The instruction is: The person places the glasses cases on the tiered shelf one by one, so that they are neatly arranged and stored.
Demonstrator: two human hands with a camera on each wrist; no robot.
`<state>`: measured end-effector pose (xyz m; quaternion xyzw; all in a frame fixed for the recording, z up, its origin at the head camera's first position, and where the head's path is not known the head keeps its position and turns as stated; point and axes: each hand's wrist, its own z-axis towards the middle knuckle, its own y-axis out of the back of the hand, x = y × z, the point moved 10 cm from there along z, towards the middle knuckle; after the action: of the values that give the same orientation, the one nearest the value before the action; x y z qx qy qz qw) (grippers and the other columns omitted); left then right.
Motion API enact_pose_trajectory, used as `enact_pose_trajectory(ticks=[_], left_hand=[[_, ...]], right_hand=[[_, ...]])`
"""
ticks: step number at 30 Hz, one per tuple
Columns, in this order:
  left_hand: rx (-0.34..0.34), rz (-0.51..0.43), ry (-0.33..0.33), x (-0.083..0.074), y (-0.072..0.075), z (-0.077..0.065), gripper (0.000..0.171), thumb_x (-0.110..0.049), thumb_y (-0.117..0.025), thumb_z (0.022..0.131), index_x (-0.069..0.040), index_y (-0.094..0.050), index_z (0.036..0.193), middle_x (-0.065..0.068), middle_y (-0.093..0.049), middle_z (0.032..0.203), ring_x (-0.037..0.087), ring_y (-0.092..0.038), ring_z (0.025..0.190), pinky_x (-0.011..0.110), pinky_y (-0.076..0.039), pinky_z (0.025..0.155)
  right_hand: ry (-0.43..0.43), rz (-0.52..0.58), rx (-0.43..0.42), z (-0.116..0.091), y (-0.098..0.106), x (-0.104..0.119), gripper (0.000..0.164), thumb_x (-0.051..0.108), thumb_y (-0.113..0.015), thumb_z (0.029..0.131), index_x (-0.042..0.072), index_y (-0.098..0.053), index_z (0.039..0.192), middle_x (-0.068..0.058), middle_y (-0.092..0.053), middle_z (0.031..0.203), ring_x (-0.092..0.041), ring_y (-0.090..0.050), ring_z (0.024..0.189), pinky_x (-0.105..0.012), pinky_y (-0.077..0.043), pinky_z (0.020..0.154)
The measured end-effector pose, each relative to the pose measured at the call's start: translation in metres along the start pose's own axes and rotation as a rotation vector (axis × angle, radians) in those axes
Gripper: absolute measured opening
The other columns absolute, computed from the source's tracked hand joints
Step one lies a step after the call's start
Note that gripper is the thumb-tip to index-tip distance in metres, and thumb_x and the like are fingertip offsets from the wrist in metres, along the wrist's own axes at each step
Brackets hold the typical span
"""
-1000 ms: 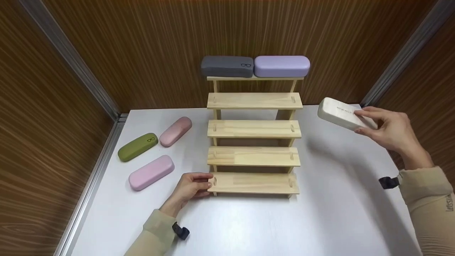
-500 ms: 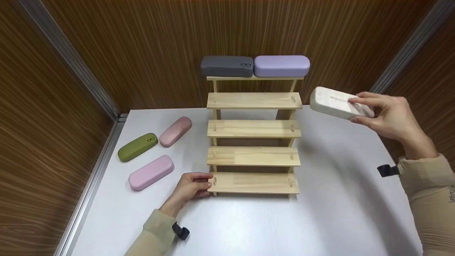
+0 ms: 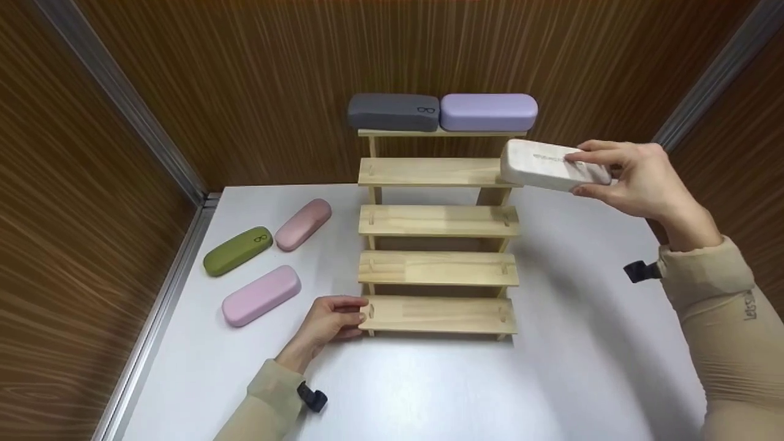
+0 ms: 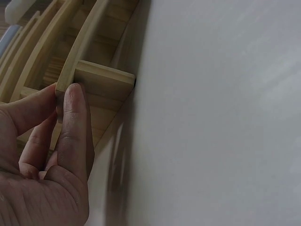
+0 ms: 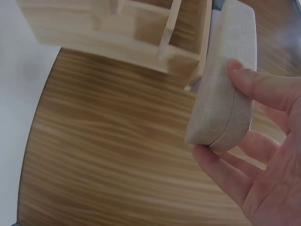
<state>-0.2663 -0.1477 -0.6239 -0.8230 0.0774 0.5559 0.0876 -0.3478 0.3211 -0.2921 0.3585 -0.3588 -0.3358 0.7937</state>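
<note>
My right hand point(image 3: 640, 177) holds a white glasses case point(image 3: 545, 165) by its right end, thumb on one side and fingers on the other. In the head view the case's left end overlaps the right end of the second shelf from the top. The right wrist view shows the case point(image 5: 225, 89) close beside the wooden frame. My left hand point(image 3: 327, 321) pinches the left end of the lowest shelf on the stepped wooden rack point(image 3: 438, 315). Thumb and fingers lie on either face of that shelf board point(image 4: 77, 52) in the left wrist view.
A grey glasses case point(image 3: 392, 112) and a lilac one point(image 3: 489, 112) sit side by side on the top shelf. Left of the rack, a green case point(image 3: 237, 251), a rose case point(image 3: 303, 225) and a pink case point(image 3: 261, 296) lie on the white table point(image 3: 392, 392). Wood-grain walls surround it.
My right hand has carried the white glasses case left and slightly up, from beside the rack to the second shelf's right end. My left hand stays on the lowest shelf.
</note>
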Motion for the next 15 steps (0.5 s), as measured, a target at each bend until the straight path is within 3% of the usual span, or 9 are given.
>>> enact_pose_trajectory(ticks=[10, 15], left_hand=[[0.000, 0.002, 0.006, 0.000, 0.000, 0.000, 0.044, -0.001, -0.080, 0.098, 0.005, -0.073, 0.141, 0.007, -0.082, 0.117, 0.009, -0.078, 0.091, 0.025, -0.071, 0.079], [-0.003, 0.008, 0.010, -0.001, 0.000, -0.001, 0.043, -0.002, -0.081, 0.098, 0.005, -0.074, 0.140, 0.008, -0.081, 0.120, 0.009, -0.077, 0.091, 0.025, -0.071, 0.078]], right_hand=[[0.046, -0.010, 0.062, 0.027, -0.021, 0.022, 0.050, 0.004, -0.101, 0.078, 0.014, -0.087, 0.125, -0.016, -0.084, 0.129, -0.016, -0.065, 0.093, -0.007, -0.037, 0.069], [0.089, -0.003, 0.093, 0.038, -0.036, 0.032, 0.048, 0.004, -0.099, 0.079, 0.012, -0.087, 0.125, -0.015, -0.085, 0.126, -0.022, -0.064, 0.087, -0.010, -0.036, 0.066]])
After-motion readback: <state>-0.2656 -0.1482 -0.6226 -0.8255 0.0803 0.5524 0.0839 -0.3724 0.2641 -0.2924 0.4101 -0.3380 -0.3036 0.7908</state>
